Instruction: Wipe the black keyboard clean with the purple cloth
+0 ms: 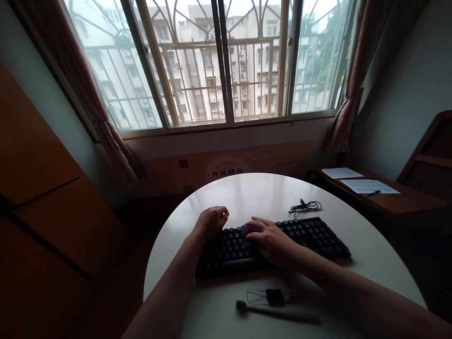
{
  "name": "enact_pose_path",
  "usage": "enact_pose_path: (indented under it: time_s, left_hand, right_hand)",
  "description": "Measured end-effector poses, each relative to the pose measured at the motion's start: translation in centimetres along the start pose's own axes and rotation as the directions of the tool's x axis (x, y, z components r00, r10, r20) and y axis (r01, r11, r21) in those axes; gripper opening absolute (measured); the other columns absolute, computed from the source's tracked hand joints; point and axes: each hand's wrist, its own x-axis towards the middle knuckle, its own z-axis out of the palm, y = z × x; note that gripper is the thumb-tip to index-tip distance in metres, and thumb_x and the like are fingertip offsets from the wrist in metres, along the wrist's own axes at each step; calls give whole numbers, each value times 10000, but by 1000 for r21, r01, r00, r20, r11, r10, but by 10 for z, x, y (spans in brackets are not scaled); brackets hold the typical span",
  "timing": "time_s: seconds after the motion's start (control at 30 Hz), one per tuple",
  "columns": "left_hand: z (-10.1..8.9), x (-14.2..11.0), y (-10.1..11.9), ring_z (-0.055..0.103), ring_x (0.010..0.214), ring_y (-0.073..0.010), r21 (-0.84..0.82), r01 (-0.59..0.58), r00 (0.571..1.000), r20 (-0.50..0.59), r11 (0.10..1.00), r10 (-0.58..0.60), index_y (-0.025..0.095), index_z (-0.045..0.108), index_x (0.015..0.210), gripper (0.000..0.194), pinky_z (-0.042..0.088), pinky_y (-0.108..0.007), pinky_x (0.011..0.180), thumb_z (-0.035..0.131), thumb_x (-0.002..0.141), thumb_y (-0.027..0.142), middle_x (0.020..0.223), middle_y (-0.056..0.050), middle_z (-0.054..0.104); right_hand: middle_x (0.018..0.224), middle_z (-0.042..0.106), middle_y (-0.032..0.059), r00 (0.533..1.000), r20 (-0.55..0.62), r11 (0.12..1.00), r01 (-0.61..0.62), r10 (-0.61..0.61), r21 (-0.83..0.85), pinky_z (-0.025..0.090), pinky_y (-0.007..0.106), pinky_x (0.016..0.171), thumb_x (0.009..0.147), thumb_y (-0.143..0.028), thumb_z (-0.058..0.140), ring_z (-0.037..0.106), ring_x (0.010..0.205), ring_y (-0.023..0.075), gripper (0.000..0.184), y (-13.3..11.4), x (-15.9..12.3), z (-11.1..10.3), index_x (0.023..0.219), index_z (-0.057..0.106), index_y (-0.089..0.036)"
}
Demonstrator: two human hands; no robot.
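A black keyboard point(229, 252) lies across the round white table. My right hand point(273, 240) is over its middle, fingers closed around a purple lump of soft putty point(247, 231) that touches the keys. At the keyboard's back left corner is my left hand point(211, 222), its fingers curled in a loose fist, and nothing shows in it. Nearer to me lie a toothbrush-like brush point(275, 312) with dark bristles and a wire keycap puller point(275, 296) with a black handle. My right hand hides some of the keys.
Behind the keyboard, a coiled black cable point(305, 206) sits on the white table point(169, 282). To the right, a wooden side table point(420, 202) carries papers point(370, 186) and a pen point(373, 193). A wooden chair point(429, 155) stands beyond. Barred windows fill the wall ahead.
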Motion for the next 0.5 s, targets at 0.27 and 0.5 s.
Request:
enact_pose_path:
  time_s: [0.27,0.5]
  left_hand:
    - [-33,-3,38,557,593,-110,-56,-144,949,-292,988,122,190,661,791,182,405,-212,585,513,892,217,671,-2,637]
    - [-124,-17,155,576,598,-104,-273,-521,835,-358,809,417,227,673,852,110,484,-218,590,572,872,188,681,-3,652]
  right_hand:
    - [1276,621,51,999,-16,991,-35,37,127,388,443,1036,751,-65,544,548,1165,256,408,-1,5,-5,1061,716,-268]
    - [1189,664,45,998,-15,988,-56,59,143,388,400,1001,753,-84,562,566,1094,253,393,-3,6,-6,1074,709,-259]
